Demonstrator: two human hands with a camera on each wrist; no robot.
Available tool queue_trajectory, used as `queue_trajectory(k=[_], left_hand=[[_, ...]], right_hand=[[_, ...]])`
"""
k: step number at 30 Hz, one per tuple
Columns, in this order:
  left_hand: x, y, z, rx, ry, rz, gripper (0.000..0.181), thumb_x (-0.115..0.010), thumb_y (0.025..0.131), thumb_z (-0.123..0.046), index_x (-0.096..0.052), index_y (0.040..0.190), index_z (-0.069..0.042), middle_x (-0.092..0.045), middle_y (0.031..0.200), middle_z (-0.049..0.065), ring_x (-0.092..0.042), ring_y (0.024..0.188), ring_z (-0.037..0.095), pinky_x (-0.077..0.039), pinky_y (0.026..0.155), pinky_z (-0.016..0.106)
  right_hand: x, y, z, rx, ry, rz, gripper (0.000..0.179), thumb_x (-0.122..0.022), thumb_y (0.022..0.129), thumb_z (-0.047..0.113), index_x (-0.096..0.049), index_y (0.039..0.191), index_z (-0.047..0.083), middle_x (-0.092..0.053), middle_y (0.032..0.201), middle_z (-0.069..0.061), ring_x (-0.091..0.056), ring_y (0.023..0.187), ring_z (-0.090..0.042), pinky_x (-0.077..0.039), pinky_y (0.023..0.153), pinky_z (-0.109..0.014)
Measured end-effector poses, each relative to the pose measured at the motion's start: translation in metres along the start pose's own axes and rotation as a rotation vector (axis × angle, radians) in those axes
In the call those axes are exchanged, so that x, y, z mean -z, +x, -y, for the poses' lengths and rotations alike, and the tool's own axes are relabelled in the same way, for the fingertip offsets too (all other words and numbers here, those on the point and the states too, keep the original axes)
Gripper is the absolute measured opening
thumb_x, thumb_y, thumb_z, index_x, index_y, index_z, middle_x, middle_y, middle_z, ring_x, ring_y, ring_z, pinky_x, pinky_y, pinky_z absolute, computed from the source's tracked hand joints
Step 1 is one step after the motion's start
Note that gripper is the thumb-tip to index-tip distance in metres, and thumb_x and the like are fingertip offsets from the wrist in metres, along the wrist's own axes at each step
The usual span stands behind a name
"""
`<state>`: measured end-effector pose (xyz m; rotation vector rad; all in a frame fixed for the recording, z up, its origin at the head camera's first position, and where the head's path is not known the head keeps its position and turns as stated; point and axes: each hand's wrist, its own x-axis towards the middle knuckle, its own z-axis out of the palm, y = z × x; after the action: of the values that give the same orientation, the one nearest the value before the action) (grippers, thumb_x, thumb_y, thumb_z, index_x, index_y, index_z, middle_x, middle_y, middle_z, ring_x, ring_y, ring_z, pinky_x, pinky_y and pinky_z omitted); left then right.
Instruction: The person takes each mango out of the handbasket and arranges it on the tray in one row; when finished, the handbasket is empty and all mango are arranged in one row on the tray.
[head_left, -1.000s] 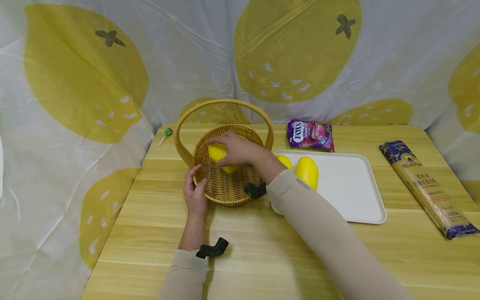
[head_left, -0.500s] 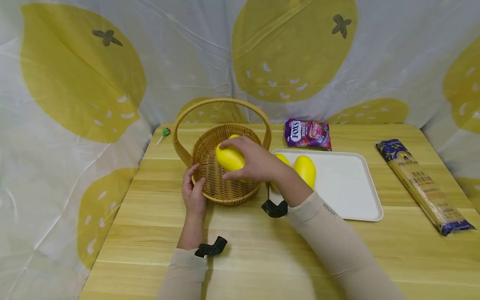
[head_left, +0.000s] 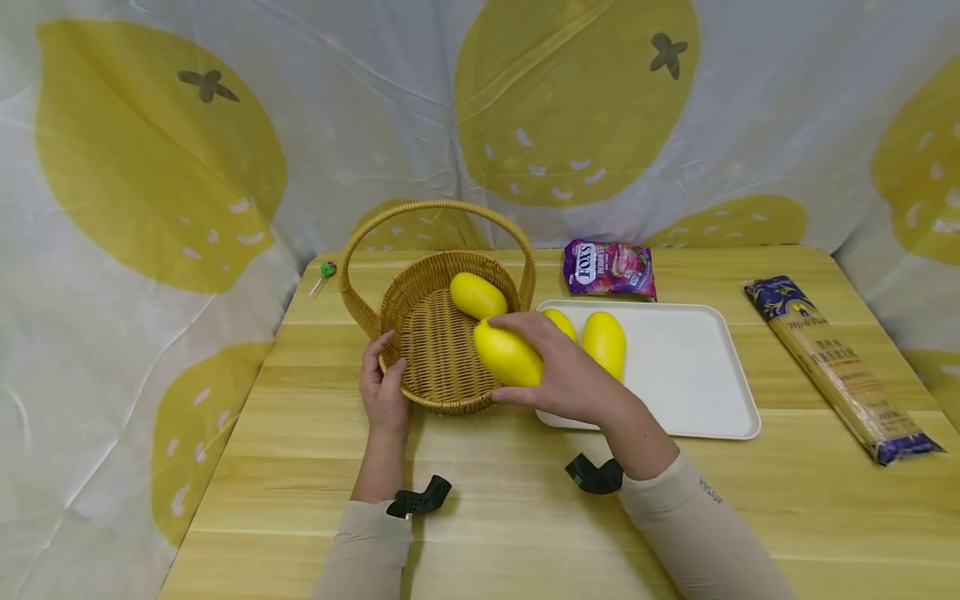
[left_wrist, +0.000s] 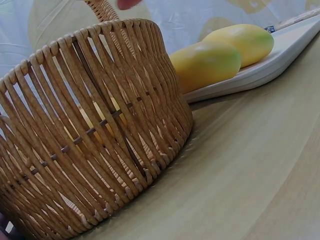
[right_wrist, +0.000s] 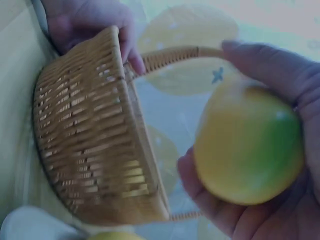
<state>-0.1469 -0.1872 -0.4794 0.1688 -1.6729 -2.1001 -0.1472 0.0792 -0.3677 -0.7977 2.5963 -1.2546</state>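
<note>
My right hand [head_left: 577, 375] holds a yellow mango [head_left: 508, 354] over the right rim of the wicker basket [head_left: 438, 358]. Thumb and fingers wrap its sides, and a green blush shows on the fruit in the right wrist view. Another mango [head_left: 477, 295] lies inside the basket toward the back right. At the basket's left side, my left hand [head_left: 386, 392] grips the rim. Two more mangoes sit side by side at the left end of the white tray [head_left: 686, 367]: one mango [head_left: 604, 343] shows well, while the other mango [head_left: 561, 322] is partly hidden behind my right hand.
The basket's tall handle [head_left: 442, 205] arches over it. Behind the tray lies a purple Fox's candy bag [head_left: 609, 268]; to its right is a long pack of noodles [head_left: 843, 367]. A green lollipop [head_left: 327, 270] lies at the back left, near the cloth backdrop [head_left: 390, 108].
My right hand has drawn back from inside the basket toward the right and nearer me, carrying the mango. The mango inside the basket is now uncovered. My left hand stays on the rim.
</note>
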Motion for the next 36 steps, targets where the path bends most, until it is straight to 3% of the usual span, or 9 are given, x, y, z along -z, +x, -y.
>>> queue_trajectory(k=[8, 12, 15, 19, 22, 31, 36], left_hand=[[0.0, 0.001, 0.001, -0.015, 0.016, 0.001, 0.043, -0.046, 0.093, 0.006, -0.055, 0.134, 0.005, -0.041, 0.152, 0.021, -0.038, 0.139, 0.017, -0.04, 0.109, 0.029], [-0.001, 0.003, 0.001, -0.016, 0.022, 0.007, 0.043, -0.046, 0.092, 0.006, -0.054, 0.135, 0.006, -0.041, 0.152, 0.021, -0.037, 0.141, 0.016, -0.035, 0.113, 0.033], [-0.001, 0.003, 0.0, -0.013, 0.029, 0.008, 0.043, -0.046, 0.092, 0.006, -0.054, 0.135, 0.005, -0.04, 0.153, 0.021, -0.035, 0.143, 0.016, -0.03, 0.117, 0.036], [0.0, 0.003, 0.001, -0.012, 0.032, 0.001, 0.043, -0.046, 0.092, 0.006, -0.055, 0.134, 0.005, -0.04, 0.153, 0.02, -0.034, 0.145, 0.016, -0.026, 0.119, 0.039], [0.0, 0.003, 0.001, -0.015, 0.033, -0.002, 0.043, -0.046, 0.092, 0.006, -0.055, 0.134, 0.005, -0.041, 0.153, 0.02, -0.034, 0.144, 0.017, -0.026, 0.119, 0.038], [0.0, 0.002, 0.002, -0.026, 0.027, -0.01, 0.044, -0.047, 0.091, 0.006, -0.054, 0.135, 0.007, -0.042, 0.152, 0.02, -0.037, 0.141, 0.016, -0.034, 0.113, 0.03], [0.0, 0.001, 0.002, -0.032, 0.021, -0.007, 0.044, -0.046, 0.092, 0.007, -0.053, 0.135, 0.008, -0.043, 0.151, 0.02, -0.037, 0.141, 0.016, -0.033, 0.113, 0.03]], right_hand=[[0.032, -0.023, -0.023, -0.084, -0.007, -0.046, 0.076, -0.082, 0.087, 0.03, -0.044, 0.152, 0.034, -0.053, 0.147, -0.006, -0.056, 0.113, -0.027, -0.05, 0.092, -0.045], [0.054, -0.03, -0.039, -0.166, 0.026, -0.117, 0.07, -0.073, 0.093, 0.027, -0.039, 0.154, 0.032, -0.058, 0.136, -0.014, -0.059, 0.101, -0.032, -0.051, 0.081, -0.04], [0.067, -0.034, -0.051, -0.252, 0.087, -0.153, 0.071, -0.07, 0.095, 0.031, -0.034, 0.156, 0.033, -0.055, 0.136, -0.018, -0.06, 0.103, -0.036, -0.052, 0.078, -0.038], [0.079, -0.038, -0.066, -0.356, 0.167, -0.196, 0.081, -0.076, 0.091, 0.04, -0.031, 0.158, 0.033, -0.045, 0.146, -0.018, -0.061, 0.109, -0.04, -0.056, 0.076, -0.036], [0.085, -0.04, -0.077, -0.391, 0.161, -0.227, 0.084, -0.076, 0.09, 0.042, -0.031, 0.159, 0.03, -0.04, 0.149, -0.02, -0.059, 0.111, -0.04, -0.056, 0.078, -0.034], [0.1, -0.05, -0.106, -0.497, 0.19, -0.241, 0.082, -0.069, 0.095, 0.048, -0.026, 0.162, 0.03, -0.052, 0.137, -0.027, -0.056, 0.111, -0.037, -0.05, 0.083, -0.032], [0.105, -0.056, -0.122, -0.551, 0.152, -0.217, 0.083, -0.067, 0.095, 0.05, -0.027, 0.162, 0.022, -0.044, 0.145, -0.029, -0.05, 0.117, -0.04, -0.048, 0.089, -0.04]])
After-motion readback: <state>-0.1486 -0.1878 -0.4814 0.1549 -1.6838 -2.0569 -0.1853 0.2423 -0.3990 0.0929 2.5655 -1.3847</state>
